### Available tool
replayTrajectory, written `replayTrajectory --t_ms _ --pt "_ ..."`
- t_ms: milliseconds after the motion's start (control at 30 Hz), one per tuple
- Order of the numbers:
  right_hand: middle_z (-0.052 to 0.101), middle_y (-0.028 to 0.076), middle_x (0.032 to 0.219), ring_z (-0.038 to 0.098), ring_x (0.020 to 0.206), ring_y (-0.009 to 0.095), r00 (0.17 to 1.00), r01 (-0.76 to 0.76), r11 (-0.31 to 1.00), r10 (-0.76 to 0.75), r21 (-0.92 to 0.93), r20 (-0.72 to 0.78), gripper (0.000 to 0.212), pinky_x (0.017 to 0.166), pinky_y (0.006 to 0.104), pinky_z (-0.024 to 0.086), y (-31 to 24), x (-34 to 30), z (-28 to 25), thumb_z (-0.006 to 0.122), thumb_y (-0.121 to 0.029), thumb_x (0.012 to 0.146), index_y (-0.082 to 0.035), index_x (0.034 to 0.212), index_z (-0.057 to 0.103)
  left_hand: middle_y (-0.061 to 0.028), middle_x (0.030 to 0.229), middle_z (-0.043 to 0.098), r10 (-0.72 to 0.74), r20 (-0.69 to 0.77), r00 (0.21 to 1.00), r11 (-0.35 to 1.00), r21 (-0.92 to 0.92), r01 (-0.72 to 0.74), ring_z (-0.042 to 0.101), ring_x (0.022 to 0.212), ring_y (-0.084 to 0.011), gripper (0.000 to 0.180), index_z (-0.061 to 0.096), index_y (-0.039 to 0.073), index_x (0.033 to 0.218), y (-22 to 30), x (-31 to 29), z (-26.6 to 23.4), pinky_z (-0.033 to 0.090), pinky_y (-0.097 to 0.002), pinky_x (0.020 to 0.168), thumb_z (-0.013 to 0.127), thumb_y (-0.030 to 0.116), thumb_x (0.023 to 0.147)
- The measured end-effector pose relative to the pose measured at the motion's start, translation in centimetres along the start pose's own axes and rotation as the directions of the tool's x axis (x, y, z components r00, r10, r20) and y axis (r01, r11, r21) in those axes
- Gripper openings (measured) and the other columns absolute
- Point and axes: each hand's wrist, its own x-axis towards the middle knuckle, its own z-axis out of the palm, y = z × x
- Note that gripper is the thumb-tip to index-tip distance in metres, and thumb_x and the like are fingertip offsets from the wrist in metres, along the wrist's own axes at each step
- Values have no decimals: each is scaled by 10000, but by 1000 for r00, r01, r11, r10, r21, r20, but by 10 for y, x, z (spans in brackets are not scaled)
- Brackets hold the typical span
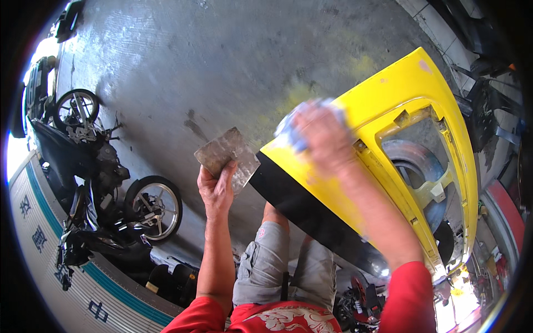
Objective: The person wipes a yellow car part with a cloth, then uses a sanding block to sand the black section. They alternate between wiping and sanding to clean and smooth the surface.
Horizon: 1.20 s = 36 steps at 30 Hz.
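Note:
A large yellow car bumper (361, 119) with a black lower strip (305, 197) stands at a slant in front of me and to my right. Pressed to its near left end is a white and bluish cloth (294, 130). My right hand (325, 139) is closed over that cloth, blurred by motion. To the left of the bumper's corner, my left hand (217, 186) pinches a flat, stained grey-brown plate (225, 152), thumb on top and fingers beneath. The plate's far edge comes close to the bumper's tip. Pale patches show on the yellow paint.
A black motorcycle (97, 166) is on the left, beside a white panel with a teal stripe (47, 213). Through the bumper's opening a tyre (411, 161) is visible. Yellow overspray marks the concrete floor (183, 61). Dark parts (483, 105) crowd the right wall.

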Motion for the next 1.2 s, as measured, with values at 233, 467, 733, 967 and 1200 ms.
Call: replayTrajectory --t_ms 233,467,733,967,1200 --pt "564 114 1676 411 1622 384 923 -386 739 308 -552 -232 559 1345 564 280 224 40 -117 602 -450 1122 -116 1569 626 -48 1155 787 -99 -29 995 993 63 100 726 1031 -121 260 716 8 1266 -40 3 -45 570 -299 955 785 5 1015" --pt "482 103 1739 327 1661 397 926 -368 769 350 -522 -137 646 1371 585 197 220 34 -121 620 -509 1100 -158 1637 551 -87 1198 753 -387 293 874 825 -313 470 747 1090 -181 364 657 -17 1330 -17 37 40 627 -353 954 791 1 991" --pt "472 65 1750 328 1662 373 961 -269 808 191 -525 -197 694 1365 572 213 234 24 -117 675 -490 1069 -172 1665 516 -149 1204 774 -421 406 811 838 -169 519 772 1049 -230 397 640 -70 1342 -25 59 199 638 -386 924 758 -44 964" --pt "545 -16 1699 405 1628 309 945 -277 811 135 -515 -297 614 1356 518 268 233 23 -110 710 -358 1039 -237 1626 578 -173 1147 768 -395 286 873 898 -81 433 782 1013 -249 349 617 -82 1307 -13 70 249 653 -398 918 696 -69 967" --pt "560 -50 1688 408 1631 286 925 -311 818 143 -484 -353 590 1363 501 263 235 21 -102 677 -302 1029 -231 1610 601 -177 1062 768 -470 178 864 815 -288 503 767 897 -263 294 645 -80 1225 -15 49 231 640 -405 754 725 -30 947"
